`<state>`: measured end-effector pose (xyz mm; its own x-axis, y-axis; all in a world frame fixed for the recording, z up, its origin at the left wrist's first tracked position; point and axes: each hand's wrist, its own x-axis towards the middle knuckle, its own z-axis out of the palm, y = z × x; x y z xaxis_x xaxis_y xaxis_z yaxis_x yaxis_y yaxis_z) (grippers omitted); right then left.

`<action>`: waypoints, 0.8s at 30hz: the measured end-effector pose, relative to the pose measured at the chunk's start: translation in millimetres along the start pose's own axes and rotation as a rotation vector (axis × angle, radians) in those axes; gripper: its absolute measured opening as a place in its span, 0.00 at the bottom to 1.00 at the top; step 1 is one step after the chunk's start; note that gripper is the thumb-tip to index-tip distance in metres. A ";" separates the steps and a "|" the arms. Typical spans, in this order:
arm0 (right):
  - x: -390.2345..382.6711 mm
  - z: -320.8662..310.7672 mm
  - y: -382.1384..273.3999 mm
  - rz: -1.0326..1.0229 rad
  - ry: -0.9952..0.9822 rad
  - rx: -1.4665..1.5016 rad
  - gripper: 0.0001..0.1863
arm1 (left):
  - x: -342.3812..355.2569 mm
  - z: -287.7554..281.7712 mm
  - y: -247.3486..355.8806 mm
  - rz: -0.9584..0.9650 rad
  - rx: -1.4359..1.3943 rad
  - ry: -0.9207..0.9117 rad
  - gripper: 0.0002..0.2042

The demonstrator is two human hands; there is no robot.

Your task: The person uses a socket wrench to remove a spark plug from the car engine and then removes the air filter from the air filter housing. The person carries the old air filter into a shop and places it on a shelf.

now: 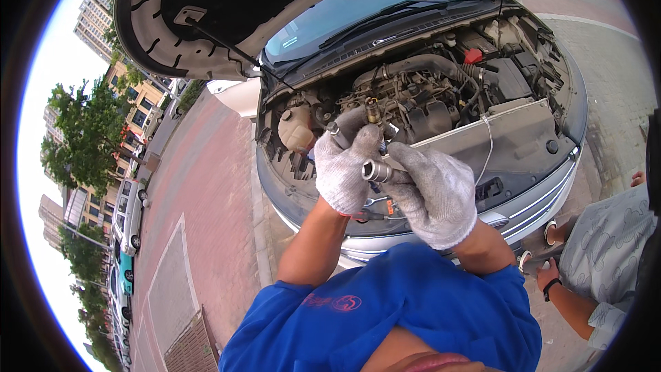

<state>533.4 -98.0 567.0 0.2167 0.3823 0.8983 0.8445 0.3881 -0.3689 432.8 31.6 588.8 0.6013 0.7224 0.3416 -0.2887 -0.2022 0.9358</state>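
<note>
My left hand (342,165), in a grey-white knit glove, is closed around a slim silver cylindrical tool part (336,134), pointing up toward the engine. My gloved right hand (434,196) grips a silver socket (375,171), its hollow end facing left, close beside my left thumb. A brass-coloured fitting (373,110) shows just above my left fingers; I cannot tell if it is held. Below my hands, tools with orange and metal parts (385,207) lie at the car's front, partly hidden.
An open-hooded silver car's engine bay (441,89) surrounds my hands, with a coolant tank (295,127), a battery (509,79) and a radiator cover (516,131). A person in grey patterned clothes (599,255) is close at my right. Parked vehicles (127,213) line the left.
</note>
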 end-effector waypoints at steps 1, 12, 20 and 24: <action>2.9 2.4 -7.5 -0.038 -0.052 -0.044 0.24 | 1.9 -5.7 -4.0 -0.035 0.007 -0.017 0.15; 20.3 14.3 -25.1 -0.081 -0.043 -0.193 0.20 | -5.7 -3.4 -17.7 -0.044 -0.389 -0.110 0.11; 22.3 18.8 -26.7 -0.050 -0.046 -0.255 0.19 | -4.3 0.3 -13.9 -0.029 -0.237 -0.019 0.08; 22.5 18.7 -25.0 -0.091 -0.060 -0.279 0.17 | -0.8 -10.4 -22.2 -0.020 -0.227 -0.059 0.07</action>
<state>508.0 -83.4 591.9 0.1111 0.4088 0.9058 0.9630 0.1809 -0.1998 431.0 42.3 566.8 0.6490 0.6835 0.3341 -0.4326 -0.0297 0.9011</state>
